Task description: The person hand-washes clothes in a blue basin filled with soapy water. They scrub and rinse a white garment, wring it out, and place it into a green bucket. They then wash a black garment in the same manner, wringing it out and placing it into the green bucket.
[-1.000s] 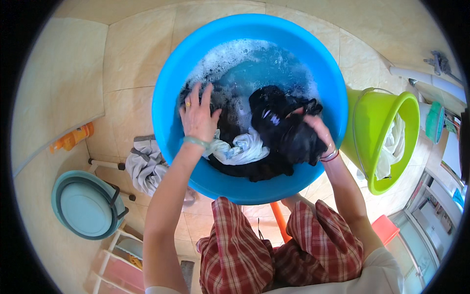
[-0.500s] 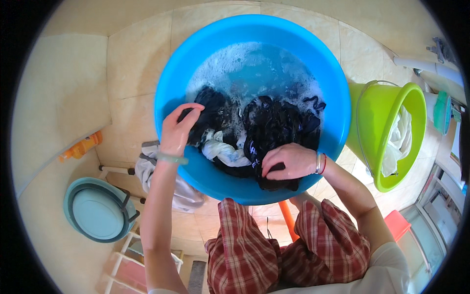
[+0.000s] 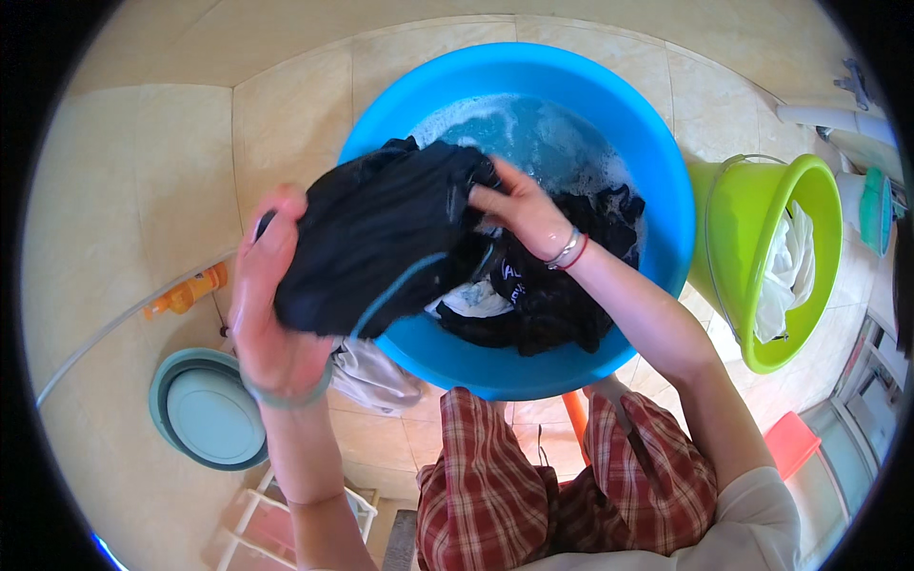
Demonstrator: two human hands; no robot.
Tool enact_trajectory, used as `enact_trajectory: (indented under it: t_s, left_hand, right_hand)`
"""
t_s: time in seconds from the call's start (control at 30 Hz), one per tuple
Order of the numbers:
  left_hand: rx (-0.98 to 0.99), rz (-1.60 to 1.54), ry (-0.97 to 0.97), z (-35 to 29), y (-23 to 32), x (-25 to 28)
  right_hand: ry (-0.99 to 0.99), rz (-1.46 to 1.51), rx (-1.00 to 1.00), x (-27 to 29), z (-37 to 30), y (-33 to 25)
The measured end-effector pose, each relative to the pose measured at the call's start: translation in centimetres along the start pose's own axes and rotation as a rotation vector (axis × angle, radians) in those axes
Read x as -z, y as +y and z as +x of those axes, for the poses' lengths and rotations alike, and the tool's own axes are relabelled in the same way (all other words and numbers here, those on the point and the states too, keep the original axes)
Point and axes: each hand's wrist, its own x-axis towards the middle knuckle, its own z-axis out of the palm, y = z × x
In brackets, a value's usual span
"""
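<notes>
A wet black garment point(image 3: 390, 228) with a teal curved stripe is lifted above the left side of a large blue basin point(image 3: 671, 238). My left hand point(image 3: 271, 295), smeared by motion, grips its left edge beyond the rim. On the other side, my right hand point(image 3: 524, 211) pinches the upper right edge between thumb and fingers. Foamy bluish water point(image 3: 524, 128) fills the far part of the basin. More dark clothes point(image 3: 562, 309) lie soaked near its front, beside a bunched white cloth point(image 3: 476, 301). The lifted garment hides part of the basin's left wall.
A lime-green bucket point(image 3: 709, 224) leans at the right with white cloth point(image 3: 785, 271) inside. To the left are an orange bottle point(image 3: 186, 290) and a light teal washbasin point(image 3: 214, 423). Grey cloth point(image 3: 376, 376) lies below the blue basin, near a white rack point(image 3: 248, 504).
The black garment has come up out of the water and moved left. My right hand has left the dark clothes at the front and taken hold of the garment's right side.
</notes>
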Motion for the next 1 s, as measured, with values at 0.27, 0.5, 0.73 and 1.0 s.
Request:
enact_trajectory:
  t_s: [0.27, 0.5, 0.73, 1.0]
  left_hand:
    - [0.073, 0.13, 0.162, 7.4, -10.7, 9.2]
    - [-0.164, 0.809, 0.216, 9.1, -19.0, 9.4]
    - [-0.078, 0.546, 0.072, 11.7, -24.2, 9.5]
    - [0.286, -0.376, 0.173, 10.6, -21.7, 4.7]
  right_hand:
    - [0.462, -0.184, 0.388, 8.1, -0.5, -2.2]
    - [0.635, -1.402, 0.47, 9.3, 0.6, -0.9]
    - [0.249, -1.787, 0.237, 7.3, 5.6, 3.6]
    - [0.409, -1.096, 0.586, 4.0, 4.8, 2.5]
